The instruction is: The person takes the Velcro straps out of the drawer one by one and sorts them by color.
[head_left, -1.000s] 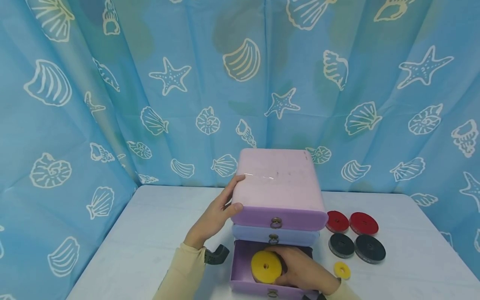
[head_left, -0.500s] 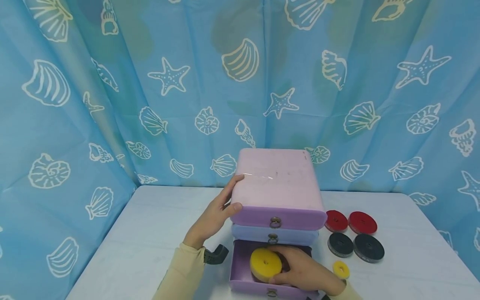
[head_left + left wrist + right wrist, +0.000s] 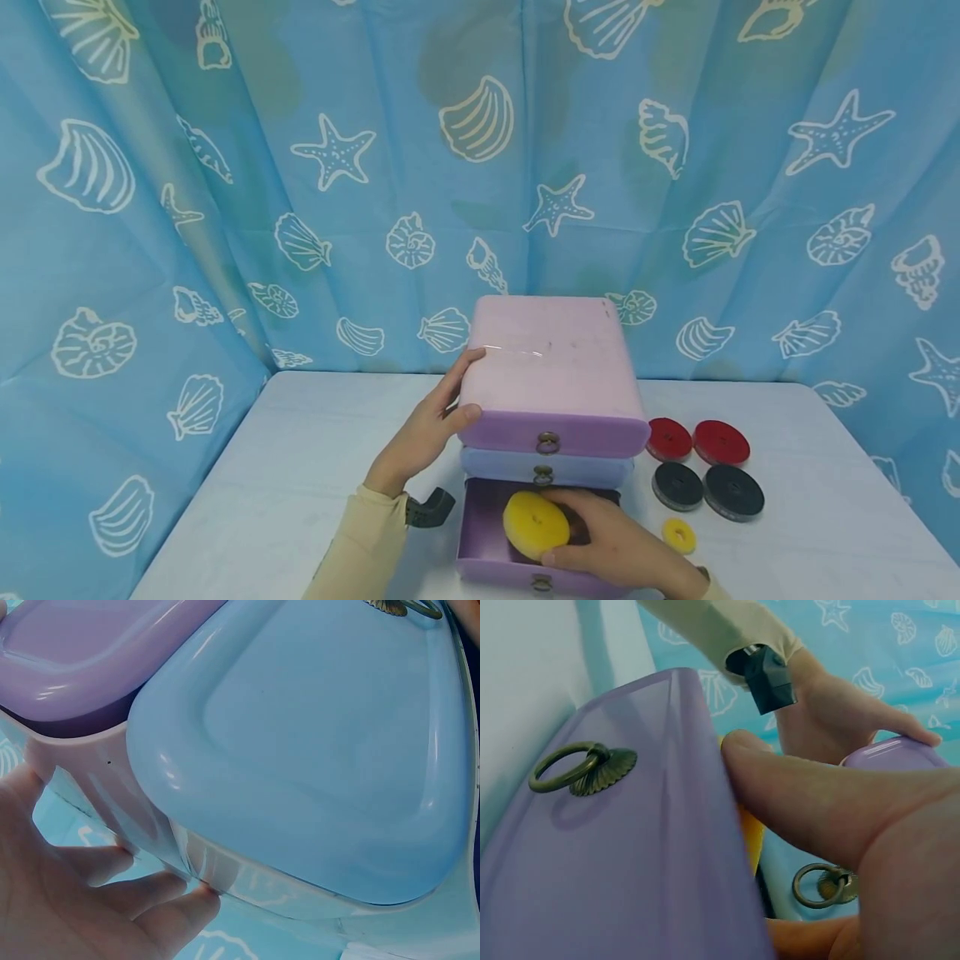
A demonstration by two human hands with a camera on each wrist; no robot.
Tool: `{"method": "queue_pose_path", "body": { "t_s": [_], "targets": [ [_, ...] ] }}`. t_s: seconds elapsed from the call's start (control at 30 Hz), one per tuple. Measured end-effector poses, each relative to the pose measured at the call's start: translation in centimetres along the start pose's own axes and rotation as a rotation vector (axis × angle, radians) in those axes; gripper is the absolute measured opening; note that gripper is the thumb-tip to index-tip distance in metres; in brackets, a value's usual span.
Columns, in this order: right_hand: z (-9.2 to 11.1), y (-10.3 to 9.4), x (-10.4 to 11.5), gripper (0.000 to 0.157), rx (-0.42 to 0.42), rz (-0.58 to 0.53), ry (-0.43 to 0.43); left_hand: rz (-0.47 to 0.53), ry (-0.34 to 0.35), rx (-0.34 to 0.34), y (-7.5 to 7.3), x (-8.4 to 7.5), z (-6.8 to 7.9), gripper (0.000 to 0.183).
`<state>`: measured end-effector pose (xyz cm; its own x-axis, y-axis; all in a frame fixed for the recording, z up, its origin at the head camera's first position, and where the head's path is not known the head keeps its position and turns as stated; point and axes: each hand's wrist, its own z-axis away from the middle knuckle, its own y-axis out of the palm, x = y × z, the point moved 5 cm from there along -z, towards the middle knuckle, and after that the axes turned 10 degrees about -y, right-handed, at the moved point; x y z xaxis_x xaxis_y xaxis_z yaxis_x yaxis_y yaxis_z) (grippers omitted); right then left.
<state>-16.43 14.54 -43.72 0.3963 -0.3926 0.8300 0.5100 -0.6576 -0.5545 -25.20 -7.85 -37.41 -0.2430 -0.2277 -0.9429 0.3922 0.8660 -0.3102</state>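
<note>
A small cabinet (image 3: 555, 358) with a pink top has purple, blue and purple drawers stacked one over another. Its bottom drawer (image 3: 478, 533) is pulled out towards me. Inside it my right hand (image 3: 611, 537) grips a thick yellow roll of tape (image 3: 528, 525) by its right side, thumb in front, the roll tilted. In the right wrist view the drawer's front hides most of the yellow roll (image 3: 751, 840). My left hand (image 3: 416, 437) rests on the cabinet's left side, thumb by the front corner; the left wrist view has its straight fingers (image 3: 176, 919) touching the wall.
Right of the cabinet lie two red rolls (image 3: 722, 442), two black rolls (image 3: 733, 492) and a small yellow ring (image 3: 678, 535) on the white table (image 3: 300, 467). A blue shell-print curtain (image 3: 420, 183) hangs behind. Ring pulls (image 3: 570, 769) stick out from the drawer fronts.
The yellow roll, held by the right hand, has tilted over and shifted slightly within the drawer. The left hand keeps its place on the cabinet. The whole view has drifted slightly left.
</note>
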Motion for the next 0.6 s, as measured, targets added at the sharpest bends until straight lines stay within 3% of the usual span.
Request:
{"method": "queue_pose_path", "body": {
  "t_s": [0.17,0.43,0.6],
  "targets": [
    [0.5,-0.2,0.4,0.065,0.002,-0.036,0.086,-0.004,0.001,-0.003,0.0,0.0,0.1,0.07],
    [1.9,-0.6,0.7,0.078,-0.029,-0.12,0.299,-0.005,0.005,-0.001,0.0,-0.1,0.1,0.071],
    [2.7,-1.1,0.7,0.086,-0.051,-0.105,0.355,-0.002,0.008,0.001,0.0,-0.1,0.0,0.071]
  ]
}}
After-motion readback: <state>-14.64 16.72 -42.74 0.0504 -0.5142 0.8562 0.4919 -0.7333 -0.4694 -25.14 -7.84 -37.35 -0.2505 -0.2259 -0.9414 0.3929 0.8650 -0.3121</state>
